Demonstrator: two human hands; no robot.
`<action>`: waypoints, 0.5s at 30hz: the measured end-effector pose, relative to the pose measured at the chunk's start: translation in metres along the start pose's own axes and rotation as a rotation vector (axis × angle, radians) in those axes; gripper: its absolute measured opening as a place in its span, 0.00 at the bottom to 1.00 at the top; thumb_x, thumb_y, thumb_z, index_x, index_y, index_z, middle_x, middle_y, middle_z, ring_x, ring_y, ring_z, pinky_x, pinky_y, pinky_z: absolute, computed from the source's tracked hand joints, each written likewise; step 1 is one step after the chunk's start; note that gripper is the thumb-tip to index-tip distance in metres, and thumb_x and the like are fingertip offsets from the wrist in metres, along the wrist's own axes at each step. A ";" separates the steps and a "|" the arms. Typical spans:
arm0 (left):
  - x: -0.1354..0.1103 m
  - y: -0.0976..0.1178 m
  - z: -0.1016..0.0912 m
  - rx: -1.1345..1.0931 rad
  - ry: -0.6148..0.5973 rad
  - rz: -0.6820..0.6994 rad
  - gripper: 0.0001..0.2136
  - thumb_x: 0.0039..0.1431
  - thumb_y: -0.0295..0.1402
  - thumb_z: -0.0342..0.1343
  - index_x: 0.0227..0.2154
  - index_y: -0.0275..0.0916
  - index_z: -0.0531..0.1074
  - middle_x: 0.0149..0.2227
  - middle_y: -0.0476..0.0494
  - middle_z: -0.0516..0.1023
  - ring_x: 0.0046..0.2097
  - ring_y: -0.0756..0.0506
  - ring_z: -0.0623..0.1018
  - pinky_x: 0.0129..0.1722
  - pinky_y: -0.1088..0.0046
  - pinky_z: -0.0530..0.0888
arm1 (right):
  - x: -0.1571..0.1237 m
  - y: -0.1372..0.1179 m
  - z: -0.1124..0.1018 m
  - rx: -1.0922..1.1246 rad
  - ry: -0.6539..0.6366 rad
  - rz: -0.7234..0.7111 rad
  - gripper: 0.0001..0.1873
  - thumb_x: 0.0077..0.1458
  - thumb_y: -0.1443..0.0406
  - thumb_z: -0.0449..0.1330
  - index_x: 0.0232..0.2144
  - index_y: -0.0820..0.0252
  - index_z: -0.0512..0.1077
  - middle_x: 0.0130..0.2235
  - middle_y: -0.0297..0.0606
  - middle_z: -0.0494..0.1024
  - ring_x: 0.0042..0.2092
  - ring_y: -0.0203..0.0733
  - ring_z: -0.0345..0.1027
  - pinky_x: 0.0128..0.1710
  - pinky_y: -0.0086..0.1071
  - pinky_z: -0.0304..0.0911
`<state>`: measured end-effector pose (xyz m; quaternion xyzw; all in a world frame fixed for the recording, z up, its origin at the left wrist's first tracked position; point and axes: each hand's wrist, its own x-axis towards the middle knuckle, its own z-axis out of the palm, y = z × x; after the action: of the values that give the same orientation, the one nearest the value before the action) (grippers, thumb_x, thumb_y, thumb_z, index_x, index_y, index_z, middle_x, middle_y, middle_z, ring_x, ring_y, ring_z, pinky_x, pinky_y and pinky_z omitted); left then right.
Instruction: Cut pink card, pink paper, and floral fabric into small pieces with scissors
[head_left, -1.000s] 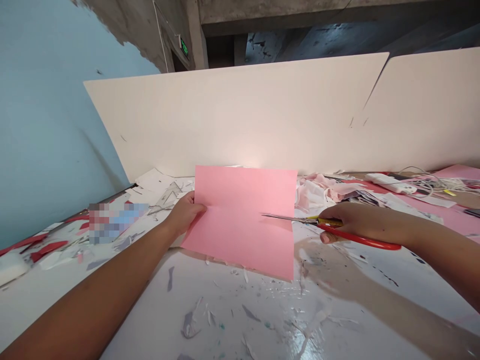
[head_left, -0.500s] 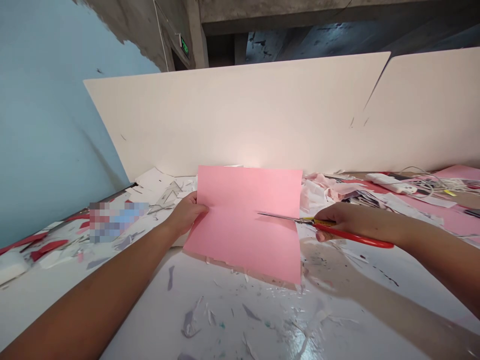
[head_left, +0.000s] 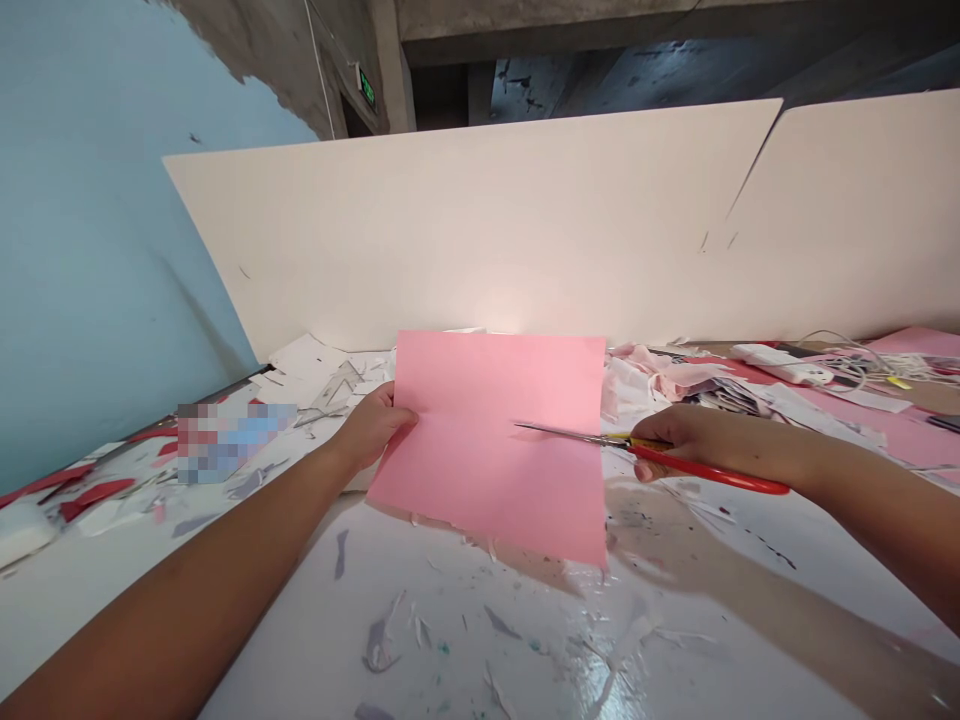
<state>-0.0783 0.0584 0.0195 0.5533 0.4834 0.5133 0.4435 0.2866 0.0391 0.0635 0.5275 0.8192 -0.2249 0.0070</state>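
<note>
A sheet of pink paper (head_left: 480,470) is held up above the table, tilted towards me. My left hand (head_left: 375,428) pinches its left edge, thumb in front and the other fingers behind. My right hand (head_left: 679,440) grips a pair of scissors (head_left: 712,474) with red handles, to the right of the sheet. The scissors' blades lie across the paper's right half and point left, the tip near its middle. From this angle I cannot tell how far the blades have cut in.
Paper scraps (head_left: 379,640) litter the white table (head_left: 292,600). Crumpled pink and white paper (head_left: 652,375) lies behind on the right, with a white power strip (head_left: 780,365) and cables. Red paper pieces (head_left: 97,498) are at left. A white partition (head_left: 480,230) borders the back.
Both hands, the paper and the scissors stay almost in place. The sheet's lower right corner has shifted slightly right and up.
</note>
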 end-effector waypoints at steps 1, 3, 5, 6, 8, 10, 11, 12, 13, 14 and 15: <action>0.000 0.000 0.000 0.003 0.001 -0.002 0.15 0.34 0.25 0.54 0.31 0.38 0.67 0.32 0.47 0.74 0.32 0.45 0.75 0.29 0.69 0.70 | 0.000 -0.001 0.000 0.005 -0.006 0.004 0.19 0.47 0.47 0.49 0.24 0.53 0.68 0.24 0.33 0.64 0.25 0.37 0.55 0.23 0.29 0.47; -0.001 0.001 0.001 0.016 0.001 -0.004 0.14 0.34 0.26 0.54 0.31 0.39 0.67 0.32 0.47 0.74 0.32 0.45 0.75 0.29 0.69 0.70 | -0.001 -0.002 0.000 0.017 -0.015 -0.002 0.19 0.46 0.47 0.50 0.24 0.54 0.68 0.23 0.32 0.63 0.24 0.36 0.54 0.23 0.28 0.46; -0.001 0.001 0.000 0.035 0.006 -0.008 0.15 0.34 0.26 0.54 0.31 0.39 0.67 0.32 0.47 0.74 0.32 0.45 0.75 0.29 0.69 0.71 | -0.002 -0.004 0.000 0.020 -0.003 -0.024 0.20 0.44 0.47 0.51 0.22 0.56 0.65 0.22 0.32 0.61 0.24 0.35 0.52 0.22 0.28 0.45; 0.000 0.000 0.000 0.045 0.015 -0.010 0.15 0.35 0.26 0.54 0.32 0.39 0.67 0.32 0.47 0.74 0.32 0.45 0.75 0.28 0.69 0.71 | -0.003 -0.004 0.001 0.016 0.009 -0.034 0.20 0.43 0.46 0.52 0.21 0.57 0.63 0.22 0.31 0.59 0.23 0.34 0.51 0.22 0.28 0.44; 0.001 0.000 -0.002 0.063 0.040 -0.011 0.16 0.35 0.26 0.54 0.33 0.39 0.66 0.32 0.47 0.74 0.32 0.45 0.75 0.28 0.70 0.71 | -0.005 -0.005 0.002 0.000 0.023 -0.034 0.21 0.41 0.46 0.54 0.21 0.58 0.59 0.22 0.30 0.58 0.23 0.33 0.50 0.22 0.27 0.44; 0.002 -0.001 -0.004 0.085 0.073 -0.011 0.16 0.35 0.26 0.54 0.32 0.39 0.66 0.32 0.47 0.74 0.31 0.45 0.75 0.27 0.70 0.71 | -0.008 -0.006 0.004 -0.025 0.019 -0.011 0.23 0.41 0.45 0.53 0.21 0.58 0.57 0.22 0.31 0.59 0.23 0.34 0.52 0.22 0.28 0.44; 0.002 -0.001 -0.005 0.095 0.088 -0.011 0.16 0.35 0.26 0.53 0.32 0.39 0.67 0.31 0.47 0.74 0.31 0.45 0.75 0.26 0.70 0.71 | -0.010 -0.006 0.004 -0.044 0.013 0.005 0.23 0.41 0.44 0.53 0.22 0.58 0.58 0.23 0.32 0.61 0.24 0.35 0.54 0.23 0.28 0.45; 0.002 -0.001 -0.006 0.101 0.100 -0.010 0.16 0.34 0.27 0.53 0.33 0.39 0.67 0.31 0.47 0.74 0.30 0.45 0.75 0.26 0.71 0.71 | -0.012 -0.006 0.005 -0.067 0.010 0.024 0.24 0.41 0.44 0.52 0.23 0.58 0.59 0.25 0.33 0.63 0.25 0.37 0.56 0.24 0.29 0.46; 0.002 -0.001 -0.007 0.102 0.106 -0.006 0.16 0.34 0.26 0.53 0.33 0.39 0.67 0.32 0.46 0.74 0.30 0.45 0.75 0.26 0.70 0.71 | -0.013 -0.006 0.004 -0.089 0.010 0.041 0.24 0.41 0.43 0.52 0.25 0.58 0.60 0.27 0.34 0.66 0.27 0.39 0.59 0.25 0.29 0.48; 0.002 -0.001 -0.008 0.100 0.109 -0.002 0.17 0.34 0.26 0.53 0.34 0.39 0.67 0.32 0.46 0.74 0.31 0.44 0.75 0.26 0.70 0.71 | -0.015 -0.005 0.004 -0.109 0.012 0.057 0.25 0.41 0.43 0.51 0.26 0.58 0.61 0.29 0.36 0.67 0.29 0.41 0.60 0.26 0.30 0.49; 0.003 -0.001 -0.009 0.097 0.109 0.002 0.17 0.34 0.26 0.53 0.34 0.38 0.67 0.32 0.45 0.74 0.31 0.44 0.75 0.26 0.70 0.71 | -0.017 -0.003 0.003 -0.122 0.013 0.068 0.25 0.42 0.42 0.50 0.27 0.57 0.62 0.30 0.36 0.68 0.30 0.43 0.61 0.27 0.31 0.51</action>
<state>-0.0869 0.0611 0.0198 0.5460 0.5306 0.5190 0.3886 0.2905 0.0222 0.0666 0.5551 0.8130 -0.1708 0.0415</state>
